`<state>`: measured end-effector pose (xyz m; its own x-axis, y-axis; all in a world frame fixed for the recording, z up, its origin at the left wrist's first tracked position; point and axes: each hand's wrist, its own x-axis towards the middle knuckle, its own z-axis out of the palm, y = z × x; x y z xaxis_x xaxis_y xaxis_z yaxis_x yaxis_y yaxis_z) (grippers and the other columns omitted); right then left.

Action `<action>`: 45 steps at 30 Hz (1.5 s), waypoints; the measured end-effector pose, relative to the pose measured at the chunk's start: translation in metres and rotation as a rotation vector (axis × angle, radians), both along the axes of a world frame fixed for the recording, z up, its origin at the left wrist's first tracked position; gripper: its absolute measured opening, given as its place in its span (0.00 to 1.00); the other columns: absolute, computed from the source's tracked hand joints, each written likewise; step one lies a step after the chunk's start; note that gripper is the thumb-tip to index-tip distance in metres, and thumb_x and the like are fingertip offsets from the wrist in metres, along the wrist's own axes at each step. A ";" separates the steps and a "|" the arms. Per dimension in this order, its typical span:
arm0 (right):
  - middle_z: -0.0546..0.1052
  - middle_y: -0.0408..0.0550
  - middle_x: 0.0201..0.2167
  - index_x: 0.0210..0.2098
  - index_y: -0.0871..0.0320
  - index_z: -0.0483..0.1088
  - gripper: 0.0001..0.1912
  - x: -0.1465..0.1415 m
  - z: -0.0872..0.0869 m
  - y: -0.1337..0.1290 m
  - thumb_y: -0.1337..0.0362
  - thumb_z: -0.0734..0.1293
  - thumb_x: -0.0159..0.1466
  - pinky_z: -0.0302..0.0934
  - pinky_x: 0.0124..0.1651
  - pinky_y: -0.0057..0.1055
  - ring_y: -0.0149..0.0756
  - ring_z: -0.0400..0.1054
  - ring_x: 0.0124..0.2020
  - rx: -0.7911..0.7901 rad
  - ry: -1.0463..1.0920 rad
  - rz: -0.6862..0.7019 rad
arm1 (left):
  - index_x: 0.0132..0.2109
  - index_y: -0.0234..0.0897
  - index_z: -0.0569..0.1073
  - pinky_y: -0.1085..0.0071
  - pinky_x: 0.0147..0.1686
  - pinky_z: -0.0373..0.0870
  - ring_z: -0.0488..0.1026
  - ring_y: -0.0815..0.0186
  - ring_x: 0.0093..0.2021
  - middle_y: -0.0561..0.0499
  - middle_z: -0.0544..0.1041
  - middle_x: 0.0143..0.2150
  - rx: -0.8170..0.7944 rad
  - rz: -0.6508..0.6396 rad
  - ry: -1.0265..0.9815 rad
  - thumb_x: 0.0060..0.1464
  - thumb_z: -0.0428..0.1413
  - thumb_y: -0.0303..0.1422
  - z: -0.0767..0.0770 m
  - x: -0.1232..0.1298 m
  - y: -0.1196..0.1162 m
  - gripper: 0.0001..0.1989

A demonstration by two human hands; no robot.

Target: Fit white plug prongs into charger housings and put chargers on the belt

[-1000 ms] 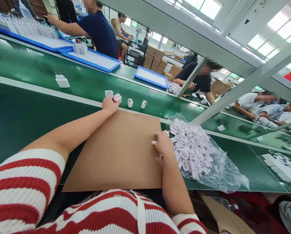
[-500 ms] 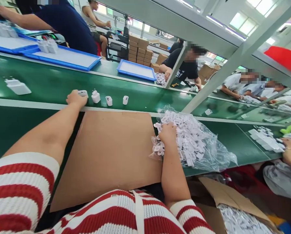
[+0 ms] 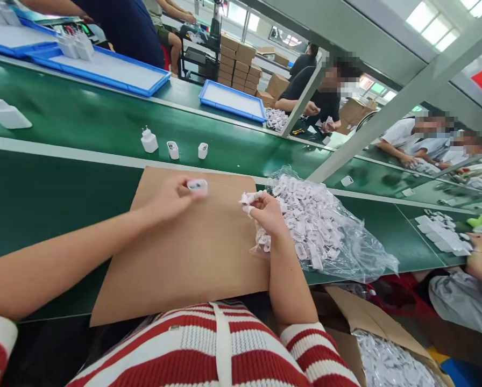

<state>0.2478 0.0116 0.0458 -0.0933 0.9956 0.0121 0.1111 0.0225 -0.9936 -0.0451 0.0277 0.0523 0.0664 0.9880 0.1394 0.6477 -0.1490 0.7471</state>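
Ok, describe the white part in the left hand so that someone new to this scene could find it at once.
Start at the brown cardboard sheet on the green bench. Above its upper middle, the left hand pinches a small white charger body in its fingers. Unlike the three white chargers standing in a row on the belt beyond, it is lifted off the surface and lies sideways.

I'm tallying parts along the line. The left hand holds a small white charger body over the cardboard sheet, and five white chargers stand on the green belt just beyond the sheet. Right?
Not quite: the head view shows three white chargers standing on the green belt just beyond the cardboard sheet, not five. The left hand does hold a small white charger body over the sheet.
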 end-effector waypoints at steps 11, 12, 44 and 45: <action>0.81 0.42 0.34 0.39 0.54 0.78 0.27 -0.028 -0.004 -0.009 0.63 0.83 0.39 0.69 0.36 0.30 0.35 0.76 0.34 -0.153 0.149 0.135 | 0.50 0.40 0.78 0.56 0.52 0.68 0.75 0.52 0.49 0.46 0.81 0.48 0.117 -0.359 0.004 0.56 0.61 0.50 -0.040 0.034 -0.039 0.21; 0.81 0.43 0.33 0.36 0.56 0.79 0.24 -0.029 -0.005 -0.009 0.62 0.83 0.39 0.69 0.37 0.31 0.35 0.75 0.33 -0.146 0.118 0.105 | 0.49 0.39 0.79 0.57 0.51 0.69 0.75 0.53 0.48 0.46 0.81 0.46 0.127 -0.364 -0.009 0.58 0.60 0.50 -0.041 0.033 -0.038 0.21; 0.80 0.45 0.34 0.50 0.55 0.74 0.27 -0.049 -0.004 -0.018 0.53 0.76 0.54 0.70 0.40 0.34 0.34 0.75 0.35 0.031 0.136 -0.040 | 0.67 0.18 0.49 0.52 0.72 0.33 0.40 0.53 0.71 0.31 0.45 0.72 0.170 0.660 -0.099 0.53 0.67 0.29 -0.025 -0.083 0.113 0.45; 0.81 0.46 0.34 0.49 0.56 0.75 0.26 -0.049 -0.005 -0.017 0.53 0.75 0.54 0.70 0.39 0.34 0.35 0.75 0.35 0.034 0.137 -0.038 | 0.67 0.16 0.46 0.51 0.71 0.33 0.41 0.54 0.70 0.30 0.46 0.71 0.136 0.673 -0.101 0.53 0.67 0.29 -0.025 -0.101 0.130 0.47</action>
<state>0.1986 -0.0054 0.0408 -0.0503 0.9972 0.0555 -0.0241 0.0544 -0.9982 -0.1464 0.1580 0.0268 -0.5748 0.7827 0.2387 0.5607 0.1643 0.8116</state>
